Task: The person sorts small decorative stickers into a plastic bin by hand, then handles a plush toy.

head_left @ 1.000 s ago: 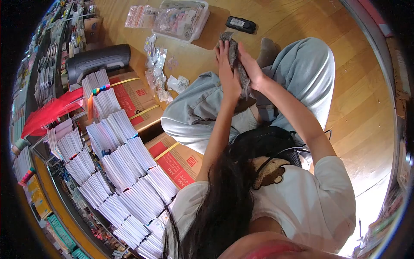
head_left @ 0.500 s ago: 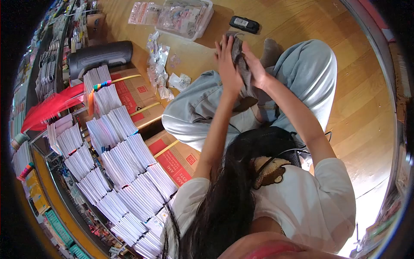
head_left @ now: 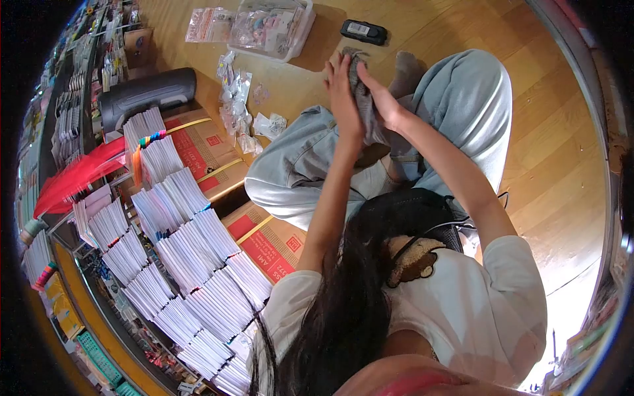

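Observation:
A grey cloth [head_left: 364, 99] is pressed between my two palms above my crossed legs. My left hand [head_left: 345, 99] lies along its left side with the fingers pointing up and slightly apart. On its right side, my right hand [head_left: 381, 99] is against the cloth, its palm partly hidden. The lower end of the cloth hangs below the palms. Just beyond my hands a black device [head_left: 364, 32] with a pale label lies on the wooden floor.
A clear plastic box [head_left: 305, 33] of small packets stands at the top, beside flat packets [head_left: 210, 25]. Small plastic bags [head_left: 236, 99] lie left of my knee. Cartons [head_left: 198, 148], stacked white packs [head_left: 191, 251] and a black cylindrical object [head_left: 148, 96] are at left.
My hands and the cloth have shifted slightly, with the palms still against it. The whole view has moved a little, so the box and device appear further left and higher.

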